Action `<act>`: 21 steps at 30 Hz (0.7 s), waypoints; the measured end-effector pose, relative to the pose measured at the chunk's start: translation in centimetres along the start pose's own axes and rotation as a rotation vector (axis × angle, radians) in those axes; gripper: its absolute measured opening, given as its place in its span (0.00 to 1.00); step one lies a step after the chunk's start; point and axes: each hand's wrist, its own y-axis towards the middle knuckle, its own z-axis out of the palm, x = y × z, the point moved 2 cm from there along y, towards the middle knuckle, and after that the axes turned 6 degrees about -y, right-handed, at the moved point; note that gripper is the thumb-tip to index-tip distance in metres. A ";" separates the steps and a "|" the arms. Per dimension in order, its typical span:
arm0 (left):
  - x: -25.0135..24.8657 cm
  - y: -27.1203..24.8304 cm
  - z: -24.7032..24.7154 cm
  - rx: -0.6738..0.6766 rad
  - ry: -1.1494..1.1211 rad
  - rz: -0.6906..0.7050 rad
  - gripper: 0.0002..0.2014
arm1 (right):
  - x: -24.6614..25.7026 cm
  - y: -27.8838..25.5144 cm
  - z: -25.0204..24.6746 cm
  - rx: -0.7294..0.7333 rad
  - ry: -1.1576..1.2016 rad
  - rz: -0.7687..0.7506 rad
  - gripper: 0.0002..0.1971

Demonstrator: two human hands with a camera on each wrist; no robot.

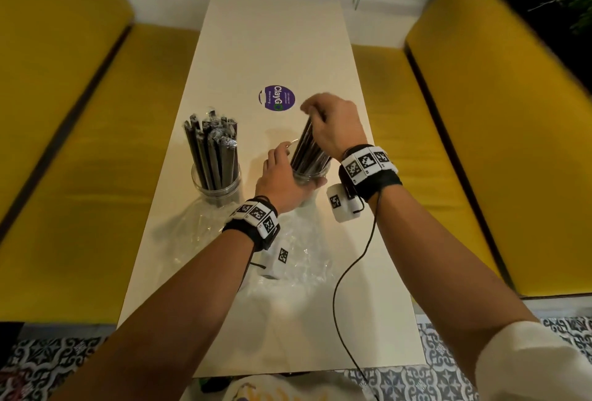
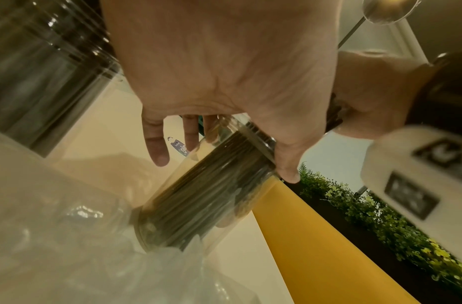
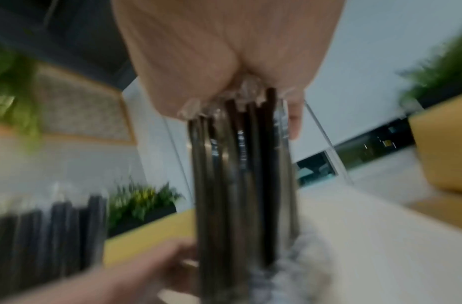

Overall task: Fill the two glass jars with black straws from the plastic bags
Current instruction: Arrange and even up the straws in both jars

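Note:
Two glass jars stand on the cream table (image 1: pixel 275 48). The left jar (image 1: pixel 215 186) holds a full bunch of wrapped black straws (image 1: pixel 211 147). My left hand (image 1: pixel 285 176) curls round the rim of the right jar (image 1: pixel 312 178), thumb on its near side; the left wrist view shows this right jar (image 2: pixel 198 201) packed with straws. My right hand (image 1: pixel 333 121) grips the top of a bundle of black straws (image 1: pixel 307 150) whose lower ends sit inside that jar. In the right wrist view the straw bundle (image 3: pixel 240 185) hangs from my right hand (image 3: pixel 237 86).
Crumpled clear plastic bags (image 1: pixel 288 256) lie on the table near my wrists. A purple round sticker (image 1: pixel 276 98) sits beyond the jars. Yellow benches (image 1: pixel 480 131) flank the table on both sides. A black cable (image 1: pixel 349 275) trails from my right wrist.

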 end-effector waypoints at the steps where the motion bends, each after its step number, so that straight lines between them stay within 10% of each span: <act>1: -0.1 0.0 0.1 -0.001 -0.002 -0.002 0.58 | -0.2 -0.3 0.3 0.091 -0.106 0.008 0.17; 21: -0.1 0.1 0.2 -0.004 0.029 -0.036 0.60 | -2.1 -2.3 1.1 0.104 -0.056 -0.174 0.36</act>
